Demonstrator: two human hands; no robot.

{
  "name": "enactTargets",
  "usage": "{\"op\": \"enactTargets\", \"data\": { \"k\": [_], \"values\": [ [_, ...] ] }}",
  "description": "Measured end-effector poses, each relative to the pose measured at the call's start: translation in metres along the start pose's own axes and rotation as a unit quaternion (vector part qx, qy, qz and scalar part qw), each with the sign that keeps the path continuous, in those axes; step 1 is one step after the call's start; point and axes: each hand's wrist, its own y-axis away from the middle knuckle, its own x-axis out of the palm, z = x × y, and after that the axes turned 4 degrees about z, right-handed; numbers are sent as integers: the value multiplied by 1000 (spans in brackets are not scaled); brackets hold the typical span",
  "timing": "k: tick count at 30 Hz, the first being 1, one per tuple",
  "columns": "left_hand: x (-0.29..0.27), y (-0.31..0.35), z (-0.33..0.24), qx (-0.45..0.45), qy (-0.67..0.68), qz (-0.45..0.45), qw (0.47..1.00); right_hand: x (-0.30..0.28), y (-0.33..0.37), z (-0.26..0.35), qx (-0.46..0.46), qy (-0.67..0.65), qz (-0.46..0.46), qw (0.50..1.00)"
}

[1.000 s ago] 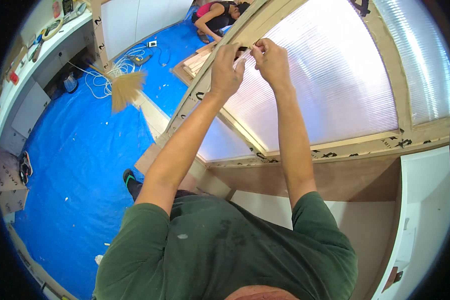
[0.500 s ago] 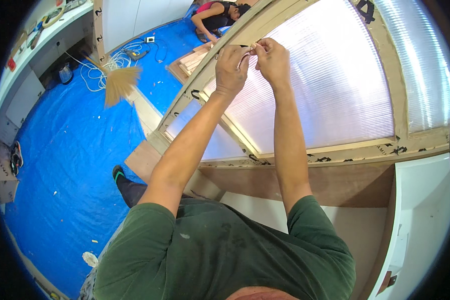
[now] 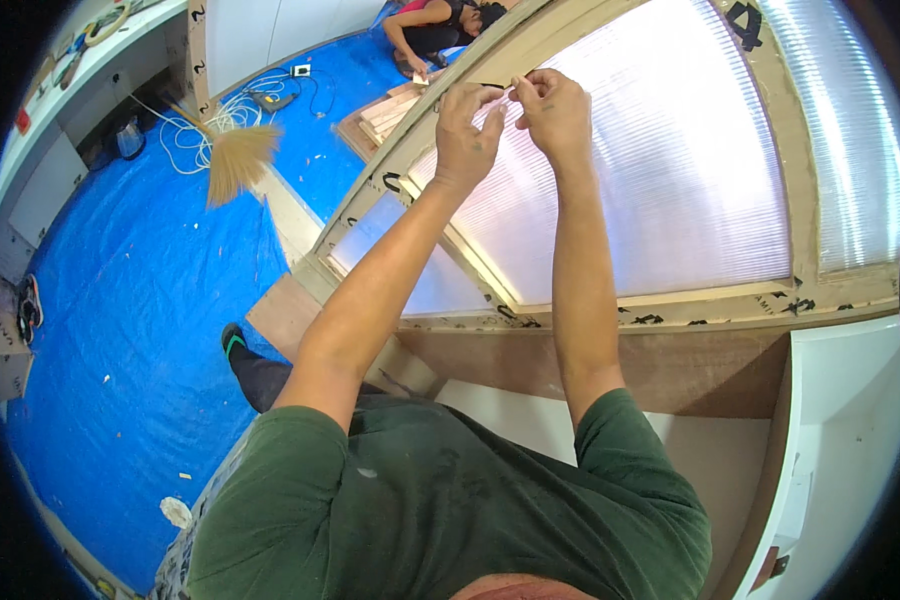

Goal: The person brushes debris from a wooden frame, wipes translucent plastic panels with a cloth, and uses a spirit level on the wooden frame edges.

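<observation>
Arms stretched forward. Left hand [image 3: 467, 135] half-curled, thumb apart; right hand [image 3: 558, 115] pinched closed; holds unclear. Small dark piece [image 3: 491, 86] at left fingertips, long axis roughly sideways, end toward right hand.

The ribbed panel [image 3: 670, 190] is showing white and pale lilac, with fine parallel lines patterning it, and the wooden frame [image 3: 710, 311] around it is showing light tan with black markings. To the right, a second ribbed panel [image 3: 845, 150] is gleaming silvery blue. On the left, the tarp [image 3: 130, 350] is spreading bright blue; farther off, the broom [image 3: 242, 165] is showing straw yellow. Nearest, the T-shirt [image 3: 450, 530] is showing dark green with a pale spot. The sandal strap [image 3: 234, 342] is showing green, and the far person's top [image 3: 422, 16] is showing pink and black.
</observation>
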Motion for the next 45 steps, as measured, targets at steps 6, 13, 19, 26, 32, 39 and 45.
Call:
{"op": "enactTargets", "data": {
  "k": [6, 13, 19, 26, 32, 39, 45],
  "values": [
    [-10, -21, 1, 16, -29, 42, 999, -2, 1, 6, 6, -14, 19, 1000],
    [-23, -43, 3, -10, -33, 120, 992, -3, 0, 6, 21, -20, 25, 999],
    [-23, -51, 4, -57, -58, 150, 985, -2, 0, 3, 20, -33, 18, 999],
    [-21, -57, 0, -70, -84, 167, 980, -2, -1, -1, 23, -26, 24, 999],
    [-17, -54, -10, -60, -118, 150, 980, -1, 0, -1, 28, -13, 17, 999],
    [-9, -38, -9, 49, -169, 72, 982, 2, -1, -1, 13, -9, 12, 1000],
    [-10, -41, -8, 63, -161, 95, 980, 3, 4, -7, 22, -52, -14, 998]
  ]
}}
